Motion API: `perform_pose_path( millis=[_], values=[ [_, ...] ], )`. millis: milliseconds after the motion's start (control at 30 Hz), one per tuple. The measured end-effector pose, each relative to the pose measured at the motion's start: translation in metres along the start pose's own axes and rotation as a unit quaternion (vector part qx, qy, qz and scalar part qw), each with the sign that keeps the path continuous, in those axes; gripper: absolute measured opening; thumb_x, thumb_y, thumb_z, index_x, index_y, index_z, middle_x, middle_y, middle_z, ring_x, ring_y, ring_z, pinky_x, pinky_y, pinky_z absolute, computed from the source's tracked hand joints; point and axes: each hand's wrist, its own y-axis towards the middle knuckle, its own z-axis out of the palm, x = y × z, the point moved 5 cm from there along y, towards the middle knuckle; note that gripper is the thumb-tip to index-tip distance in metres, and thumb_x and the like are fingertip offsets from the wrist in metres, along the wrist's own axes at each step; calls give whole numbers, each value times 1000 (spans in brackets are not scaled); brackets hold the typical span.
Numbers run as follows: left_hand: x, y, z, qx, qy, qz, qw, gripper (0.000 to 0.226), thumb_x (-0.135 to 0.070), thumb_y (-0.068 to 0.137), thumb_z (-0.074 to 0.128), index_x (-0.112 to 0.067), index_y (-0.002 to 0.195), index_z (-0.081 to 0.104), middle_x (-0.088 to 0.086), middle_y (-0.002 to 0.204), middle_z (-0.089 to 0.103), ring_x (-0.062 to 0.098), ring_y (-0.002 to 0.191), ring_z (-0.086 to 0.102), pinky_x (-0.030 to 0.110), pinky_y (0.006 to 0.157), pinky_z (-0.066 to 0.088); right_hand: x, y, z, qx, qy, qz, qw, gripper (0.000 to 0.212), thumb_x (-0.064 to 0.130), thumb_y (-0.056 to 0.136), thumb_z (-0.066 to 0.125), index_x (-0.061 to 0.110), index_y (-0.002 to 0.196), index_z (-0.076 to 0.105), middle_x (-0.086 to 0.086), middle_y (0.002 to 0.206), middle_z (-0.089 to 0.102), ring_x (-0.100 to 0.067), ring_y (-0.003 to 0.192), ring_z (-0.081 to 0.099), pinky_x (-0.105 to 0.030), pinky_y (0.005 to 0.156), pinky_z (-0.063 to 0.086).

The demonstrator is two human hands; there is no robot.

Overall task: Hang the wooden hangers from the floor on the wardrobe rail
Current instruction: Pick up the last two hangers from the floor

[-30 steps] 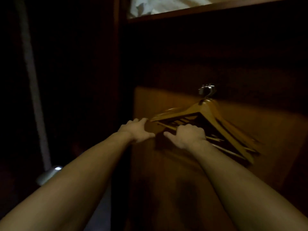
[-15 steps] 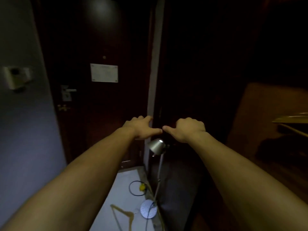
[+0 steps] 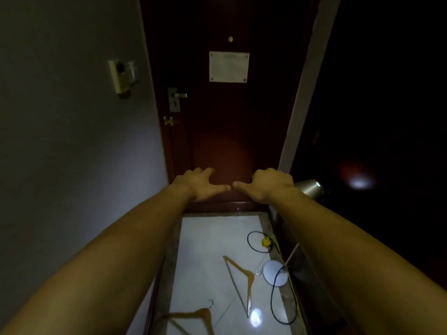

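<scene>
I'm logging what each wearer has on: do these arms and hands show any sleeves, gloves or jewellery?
Nothing worn shows. Both forearms are bare for their whole visible length, with no sleeve edge. The left hand and right hand are ungloved, with no watch, ring or bracelet visible in the dim light.

Both bare arms stretched straight forward, roughly parallel, forearms converging toward center of view. Left hand (image 3: 198, 183) palm down, back of hand up, thumb pointing inward to the right, fingers (image 3: 204, 170) loosely curled, holding nothing. Right hand (image 3: 268, 183) mirrors it: palm down, thumb pointing left, fingers (image 3: 264, 171) curled down, empty. Thumb tips nearly meet, small gap between them. Wrists level, at same height. No sleeves visible.
</scene>
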Motion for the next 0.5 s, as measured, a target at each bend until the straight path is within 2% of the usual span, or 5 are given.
perform_pose_path(
  millis=[167,433,500],
  values=[
    [20,32,33,41,-17,-3,999,106,-89,73,41,-28,156,18,8,162,24,31,144,29,50,114,31,16,34,44,61,12,-16,998,83,84,83,31,15,110,68,-12,107,67,-31,96,63,-39,78,49],
    [24,110,87,68,-90,-46,992,98,-82,78,47,-25,155,23,10,159,30,33,141,35,44,111,33,-5,108,119,118,41,-47,991,87,85,83,33,13,121,64,-15,118,66,-33,105,62,-38,80,45],
    [19,130,101,68,-124,-62,988,92,-76,81,51,-24,154,26,11,158,32,35,139,37,44,108,35,-16,126,139,132,54,-52,988,84,83,84,36,13,123,63,-15,122,65,-35,110,61,-40,87,47]
  ],
)
